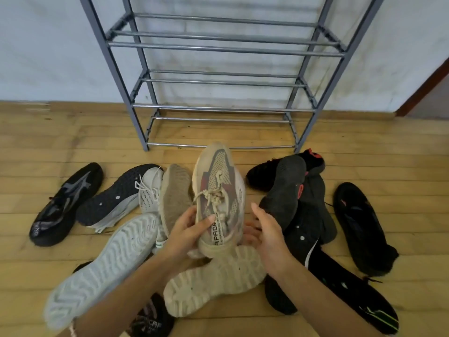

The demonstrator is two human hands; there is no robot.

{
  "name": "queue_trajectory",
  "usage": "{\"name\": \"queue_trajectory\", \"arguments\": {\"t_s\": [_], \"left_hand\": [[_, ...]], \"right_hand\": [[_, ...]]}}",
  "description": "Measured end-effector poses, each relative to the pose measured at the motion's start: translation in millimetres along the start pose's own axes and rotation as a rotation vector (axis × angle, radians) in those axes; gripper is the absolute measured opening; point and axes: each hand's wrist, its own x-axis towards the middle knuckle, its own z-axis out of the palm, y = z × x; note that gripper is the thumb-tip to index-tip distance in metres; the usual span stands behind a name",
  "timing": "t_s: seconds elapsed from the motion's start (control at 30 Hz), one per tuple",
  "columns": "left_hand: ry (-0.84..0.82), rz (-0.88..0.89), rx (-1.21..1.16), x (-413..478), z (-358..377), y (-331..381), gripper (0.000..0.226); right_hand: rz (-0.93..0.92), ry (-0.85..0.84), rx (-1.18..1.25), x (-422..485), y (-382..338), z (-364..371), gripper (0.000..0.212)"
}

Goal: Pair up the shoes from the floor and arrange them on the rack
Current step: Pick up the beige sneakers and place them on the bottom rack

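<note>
A beige mesh sneaker (pixel 218 188) with grey and red panels is lifted above the pile, toe toward the rack. My left hand (pixel 188 228) grips it at the collar, thumb on the tongue. My right hand (pixel 263 229) is beside the heel with fingers spread, holding nothing. A beige sole-up shoe (pixel 176 190) lies just left of it. Another beige sole-up shoe (pixel 213 278) lies under my wrists. The grey metal rack (pixel 226 48) stands against the wall with bare shelves.
On the wooden floor at left lie a black sneaker (pixel 65 205), a dark-soled grey shoe (pixel 114 193), a white sneaker (pixel 150 190) and a white sole-up shoe (pixel 104 266). Several black shoes (pixel 306 207) are heaped at right, one apart (pixel 362 227). A doorframe (pixel 427 86) is far right.
</note>
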Motion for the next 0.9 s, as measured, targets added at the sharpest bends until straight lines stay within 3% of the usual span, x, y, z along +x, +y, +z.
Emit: {"name": "queue_trajectory", "arguments": {"t_s": [0.07,0.1,0.17,0.23,0.4,0.5,0.63,0.9], "left_hand": [[0.039,0.000,0.016,1,-12,4,0.035],[0.053,-0.008,0.024,3,-17,5,0.036],[0.057,-0.027,0.026,5,-22,6,0.035],[0.021,-0.043,0.041,5,-24,4,0.036],[-0.055,-0.105,0.096,-3,-20,-9,0.033],[-0.060,-0.111,0.096,-7,-20,-12,0.044],[-0.072,-0.083,0.121,-11,-24,-11,0.053],[-0.097,-0.055,0.146,-10,-29,-12,0.044]], "right_hand": [[0.236,0.114,-0.122,-7,26,-9,0.020],[0.408,0.073,-0.191,-14,42,-11,0.020],[0.724,-0.071,-0.231,-24,74,-8,0.030],[0.828,-0.074,-0.166,-23,100,-4,0.043],[0.659,0.114,0.136,-5,128,16,0.041],[0.569,0.187,0.120,2,144,26,0.044],[0.501,0.246,0.070,-2,149,26,0.032],[0.376,0.227,0.062,-8,132,14,0.044]]}}
